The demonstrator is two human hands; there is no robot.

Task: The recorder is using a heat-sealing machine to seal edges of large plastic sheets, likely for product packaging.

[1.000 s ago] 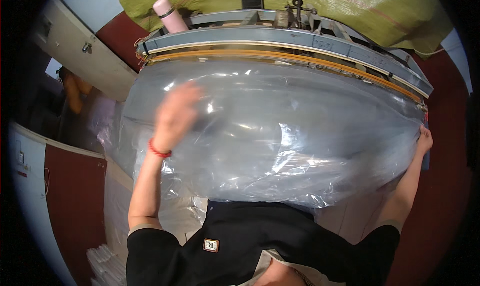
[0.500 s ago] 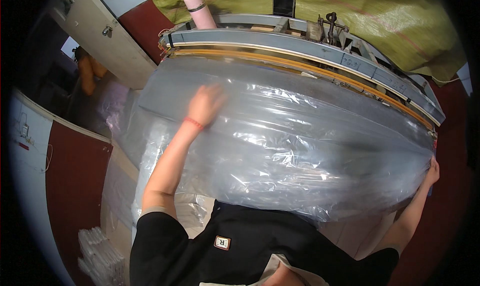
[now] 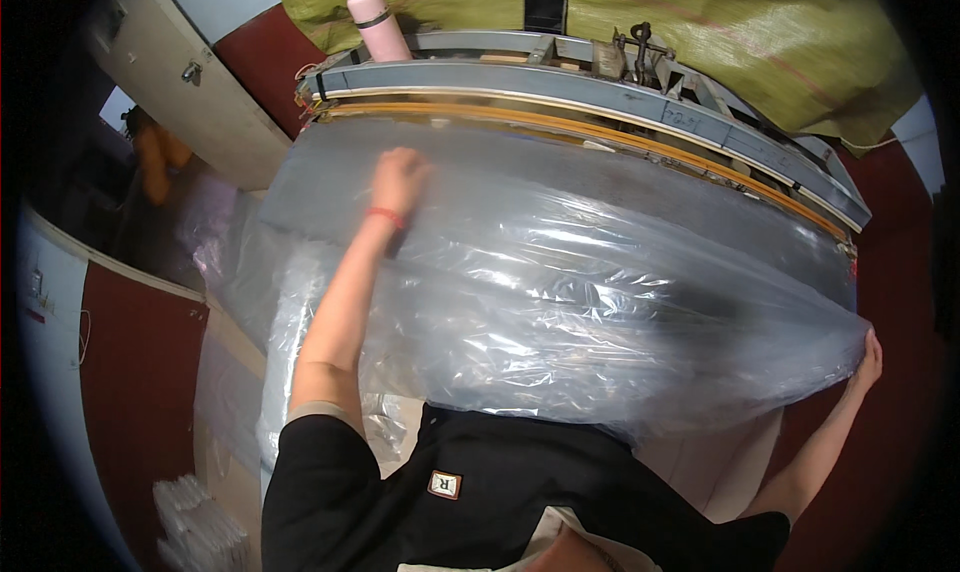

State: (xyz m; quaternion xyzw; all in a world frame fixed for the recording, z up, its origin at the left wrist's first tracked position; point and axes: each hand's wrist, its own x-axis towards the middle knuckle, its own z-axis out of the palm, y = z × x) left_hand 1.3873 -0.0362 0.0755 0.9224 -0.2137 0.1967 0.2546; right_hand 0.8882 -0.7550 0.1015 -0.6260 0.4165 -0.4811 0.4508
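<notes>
One sealing machine (image 3: 600, 102), one plastic sheet (image 3: 560, 272), two hands: left hand (image 3: 398, 179), right hand (image 3: 866, 362)

Left hand (image 3: 398, 180) now farther up the plastic sheet (image 3: 560, 292), toward the sealer bar (image 3: 600, 132)

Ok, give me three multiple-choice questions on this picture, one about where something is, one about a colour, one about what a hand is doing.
1. Where does the pink bottle stand?
A. on the floor
B. on top of the machine, far left end
C. on the plastic sheet

2. What colour is the band on the left wrist?
A. red
B. blue
C. white

3. What is the right hand doing?
A. hanging free
B. resting on the bottle
C. gripping the edge of the clear plastic sheet

Answers: 1 B, the bottle rises from the frame's left end. 2 A, a red band circles the wrist below the left hand. 3 C, its fingers close on the sheet's right corner.
</notes>
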